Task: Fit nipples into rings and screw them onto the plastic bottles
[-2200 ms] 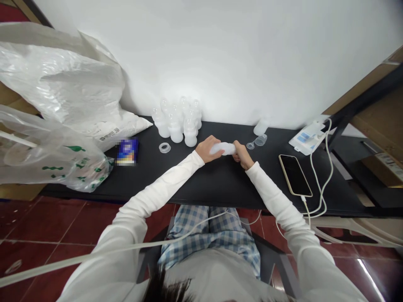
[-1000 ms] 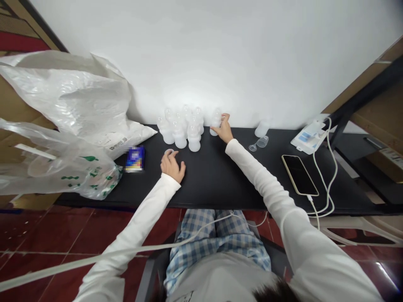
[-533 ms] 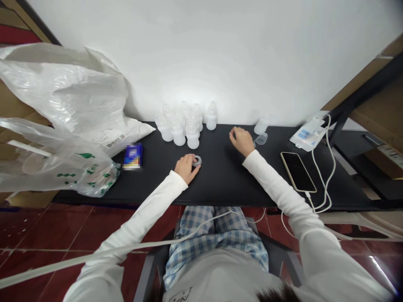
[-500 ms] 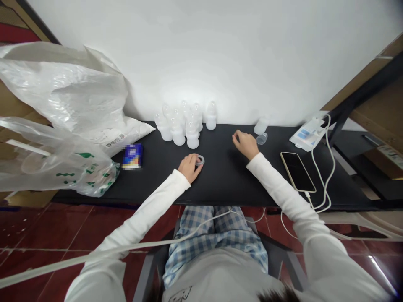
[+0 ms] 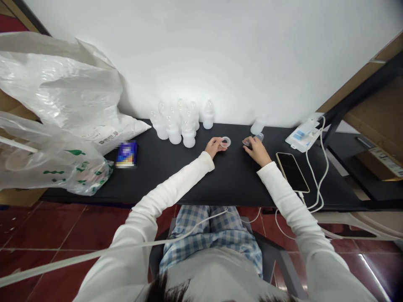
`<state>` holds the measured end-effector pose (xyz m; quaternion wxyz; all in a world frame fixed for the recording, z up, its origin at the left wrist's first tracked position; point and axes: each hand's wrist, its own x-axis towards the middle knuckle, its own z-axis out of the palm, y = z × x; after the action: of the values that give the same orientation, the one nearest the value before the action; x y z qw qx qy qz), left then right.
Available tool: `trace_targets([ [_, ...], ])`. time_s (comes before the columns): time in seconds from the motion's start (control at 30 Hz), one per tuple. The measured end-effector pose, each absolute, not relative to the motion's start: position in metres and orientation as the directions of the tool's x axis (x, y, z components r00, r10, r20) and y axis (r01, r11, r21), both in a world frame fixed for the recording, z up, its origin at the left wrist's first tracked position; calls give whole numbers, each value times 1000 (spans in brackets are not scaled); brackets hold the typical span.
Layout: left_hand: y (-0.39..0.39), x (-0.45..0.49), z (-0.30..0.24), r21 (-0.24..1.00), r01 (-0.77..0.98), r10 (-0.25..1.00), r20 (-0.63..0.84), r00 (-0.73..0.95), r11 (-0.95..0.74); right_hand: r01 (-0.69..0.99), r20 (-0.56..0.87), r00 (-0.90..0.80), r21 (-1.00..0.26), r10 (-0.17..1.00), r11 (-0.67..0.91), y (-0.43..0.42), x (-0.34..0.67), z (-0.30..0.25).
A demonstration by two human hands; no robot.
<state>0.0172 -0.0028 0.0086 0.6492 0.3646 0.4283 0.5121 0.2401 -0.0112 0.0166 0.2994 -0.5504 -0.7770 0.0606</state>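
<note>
My left hand (image 5: 214, 147) pinches a translucent bottle collar ring (image 5: 226, 142) by its near side, above the black table. To the right, my right hand (image 5: 257, 152) has thumb and fingers closed on a small clear piece (image 5: 246, 143); its exact kind is too small to tell. A clear bottle cap (image 5: 260, 136) lies just behind my right fingers, partly covered by them. Beyond it stands an uncapped white baby bottle (image 5: 257, 126). Several white baby bottles with clear domed caps (image 5: 189, 135) are grouped left of centre, and one capped bottle (image 5: 208, 115) stands slightly apart by the wall.
Big white plastic bags (image 5: 78, 92) fill the left side beside a blue packet (image 5: 126, 154). On the right lie a phone (image 5: 292, 172) with its white cable and a white-and-blue package (image 5: 302, 135). A dark shelf frame (image 5: 355, 96) borders the right end.
My left hand has lifted the ring from the table and carried it right and away from me. My right hand has shifted slightly right and now holds a small clear piece.
</note>
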Motion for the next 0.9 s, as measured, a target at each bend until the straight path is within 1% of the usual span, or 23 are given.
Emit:
trace_targets([
  [0.03,0,13,7,902,-384,981,-179,77,195,730,420,-191,-544,887,414,-9,233,19],
  [0.1,3,6,2,895,-417,986,-164,18,156,461,411,-140,-778,901,426,-7,213,26],
  [0.13,4,3,0,897,-421,989,-150,-5,134,317,389,-146,-852,909,416,-6,202,30],
  [0.17,5,1,-1,900,-421,991,-134,-22,113,211,370,-162,-893,915,398,-5,192,32],
  [0.2,5,0,-2,902,-421,992,-118,-31,94,147,354,-179,-913,918,381,-4,182,35],
  [0.23,5,0,-3,904,-420,994,-102,-34,78,119,342,-198,-922,919,369,-3,174,36],
  [0.3,5,0,-4,908,-417,998,-67,-21,52,137,338,-213,-919,917,371,-1,161,35],
  [0.37,4,1,-5,913,-408,1000,-23,-8,18,207,365,-192,-892,911,401,2,154,31],
  [0.43,2,2,-6,916,-400,1000,16,-4,-16,291,427,-148,-843,892,452,4,151,26],
  [0.53,1,3,-9,922,-385,999,44,2,-40,407,544,-88,-745,835,528,5,149,19],
  [0.6,0,3,-10,931,-363,999,49,12,-41,442,581,-43,-718,812,537,6,148,14],
  [0.67,0,3,-11,939,-342,999,49,23,-38,419,559,-4,-752,829,509,7,147,11],
  [0.73,0,3,-11,943,-331,998,44,35,-30,367,503,-10,-802,864,471,8,147,9],
  [0.9,-1,0,-9,941,-338,999,28,37,-14,212,339,-161,-906,927,367,6,148,10],
])
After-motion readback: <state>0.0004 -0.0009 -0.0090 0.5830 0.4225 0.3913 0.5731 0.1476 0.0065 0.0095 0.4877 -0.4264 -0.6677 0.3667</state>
